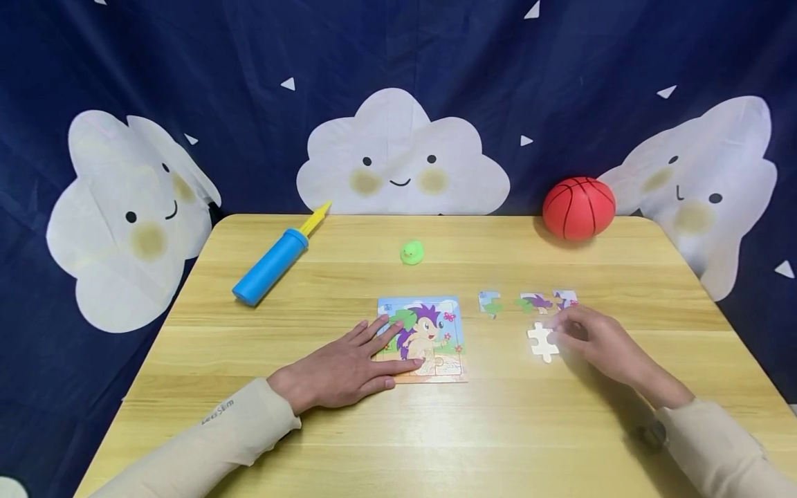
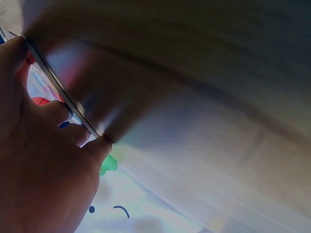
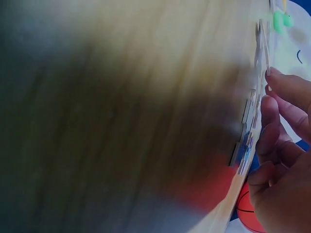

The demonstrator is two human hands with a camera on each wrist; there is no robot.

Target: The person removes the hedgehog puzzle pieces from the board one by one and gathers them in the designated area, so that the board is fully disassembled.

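My left hand (image 1: 351,363) lies spread with straight fingers on the left part of a square jigsaw puzzle (image 1: 429,332) showing a purple-haired hedgehog. In the left wrist view, the fingertips touch the thin edge of the puzzle board (image 2: 65,97). To the right, my right hand (image 1: 600,342) pinches a jigsaw piece (image 1: 544,342) by its right side. That piece looks pale with glare, so its picture cannot be read. The right wrist view shows the held piece (image 3: 265,48) edge-on between thumb and finger. Loose puzzle pieces (image 1: 490,302) lie just beyond it.
At the back left lies a blue hand pump (image 1: 270,266) with a yellow nozzle. A small green duck toy (image 1: 411,253) sits beyond the puzzle. The red ball (image 1: 579,209) rests near the back right table edge, before a dark blue cloud-patterned curtain (image 1: 398,41).
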